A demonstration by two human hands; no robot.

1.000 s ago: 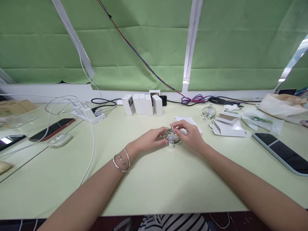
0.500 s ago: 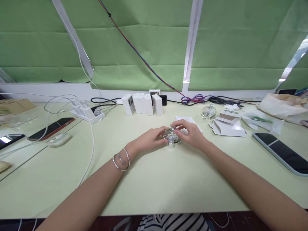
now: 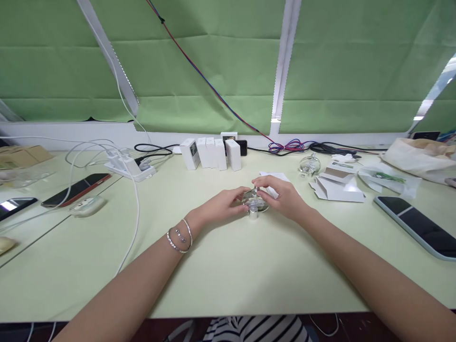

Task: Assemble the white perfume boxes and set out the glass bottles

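Note:
A round, clear glass bottle (image 3: 259, 205) with a narrow silver neck stands on the table between my hands. My left hand (image 3: 228, 204) holds the bottle's left side between thumb and fingers. At the neck, the thumb and forefinger of my right hand (image 3: 280, 195) are closed around the silver top, and the other fingers curl behind it. A small silver cap (image 3: 253, 214) stands just in front of the bottle, close to my left thumb. Behind my right hand lies a white printed sheet (image 3: 276, 178), partly covered. Another similar glass bottle (image 3: 309, 165) stands farther back on the right.
Several small white boxes (image 3: 210, 154) stand at the back. An opened white carton (image 3: 337, 187), a plastic bag (image 3: 390, 180) and a phone (image 3: 420, 225) lie right. On the left are a power strip (image 3: 131, 168), a white cable (image 3: 137, 223) and another phone (image 3: 76, 190).
My right hand's fingers have shifted very slightly at the bottle's neck. My left hand, the bottle and the cap stay practically in place.

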